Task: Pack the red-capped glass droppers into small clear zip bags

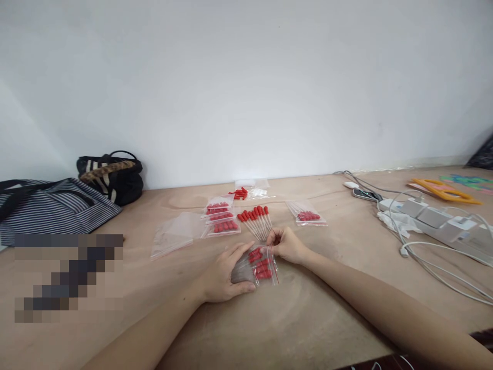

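Zip bag on tbl, white wall; L hand wide, R hand w/ edge

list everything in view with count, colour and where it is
red-tipped sticks: several, red and pale, fanned centre
handled bag: 1, clear with red-tipped contents, between the hands
stacked filled bags: about 3, clear and red, left of the fan
separate filled bag: 1, clear and red, right of the fan
flat bags: several, clear, left of the stack
loose pieces: several, red, near wall
striped bag: 1, dark and white, far left
black bag: 1, against wall
power strip: 1, white, right
cables: several, white and grey, right
table: 1, light brown, underneath
wall: 1, white, behind
left hand: 1, on handled bag
right hand: 1, fingers at its edge
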